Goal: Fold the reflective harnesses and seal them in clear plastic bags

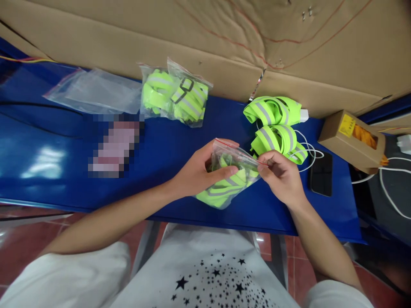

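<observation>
A clear zip bag with a neon yellow-green reflective strap inside is held between both hands above the blue table. My left hand grips the bag's left side, thumb across its front and fingers behind. The fingers of my right hand pinch the right end of the bag's red-lined top edge. Just behind the hands lie loose coiled reflective straps, in two bundles. Two filled bags of the same straps rest against the cardboard at the back.
Flat clear bags lie at the back left, near a blurred pinkish item. On the right are a black phone, a white cable and an open cardboard box with orange contents. Cardboard lines the back.
</observation>
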`<state>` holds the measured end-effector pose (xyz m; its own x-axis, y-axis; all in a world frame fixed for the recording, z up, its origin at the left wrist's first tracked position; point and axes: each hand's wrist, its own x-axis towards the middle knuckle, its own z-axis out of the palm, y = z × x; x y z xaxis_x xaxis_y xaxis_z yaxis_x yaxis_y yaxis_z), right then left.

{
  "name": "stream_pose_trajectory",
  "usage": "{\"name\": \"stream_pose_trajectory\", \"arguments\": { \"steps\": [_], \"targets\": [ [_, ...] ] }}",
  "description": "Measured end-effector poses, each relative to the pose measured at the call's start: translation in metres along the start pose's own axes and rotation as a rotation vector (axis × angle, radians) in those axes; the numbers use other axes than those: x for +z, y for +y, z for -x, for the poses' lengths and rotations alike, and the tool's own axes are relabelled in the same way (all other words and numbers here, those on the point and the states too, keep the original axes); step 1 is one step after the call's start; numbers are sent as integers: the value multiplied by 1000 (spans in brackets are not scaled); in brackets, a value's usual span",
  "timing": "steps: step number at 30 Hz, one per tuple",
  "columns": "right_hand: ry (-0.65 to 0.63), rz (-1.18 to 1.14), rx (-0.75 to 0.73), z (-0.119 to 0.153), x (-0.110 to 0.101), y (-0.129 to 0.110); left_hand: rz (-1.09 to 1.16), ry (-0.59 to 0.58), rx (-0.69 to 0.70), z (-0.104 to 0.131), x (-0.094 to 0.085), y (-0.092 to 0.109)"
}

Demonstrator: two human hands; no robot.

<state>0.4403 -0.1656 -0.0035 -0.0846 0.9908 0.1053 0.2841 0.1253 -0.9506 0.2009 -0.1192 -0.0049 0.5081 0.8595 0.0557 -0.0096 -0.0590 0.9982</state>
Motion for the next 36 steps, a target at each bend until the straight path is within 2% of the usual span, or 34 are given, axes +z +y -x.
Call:
{"name": "stream_pose_trajectory", "arguments": {
  "steps": [6,11,16,26,31,36],
  "targets": [
    [33,79,18,0,-1,0,33,-13,-50,-1,0,0],
    [-60,93,-19,-2,-3,0,52,-30,-53,-2,1,-2],
    [-18,129,-28,-1,0,-1,33,-33,-84,-1,4,0],
    [-179,-6,62,-2,3,7,-48,-60,-103,1,9,-5],
    [-193,-34,12,0,4,7,-18,-108,-90,2,12,-9],
    [-224,56,-37,2,8,4,-41,-143,-101,5,14,-11]
  ]
}}
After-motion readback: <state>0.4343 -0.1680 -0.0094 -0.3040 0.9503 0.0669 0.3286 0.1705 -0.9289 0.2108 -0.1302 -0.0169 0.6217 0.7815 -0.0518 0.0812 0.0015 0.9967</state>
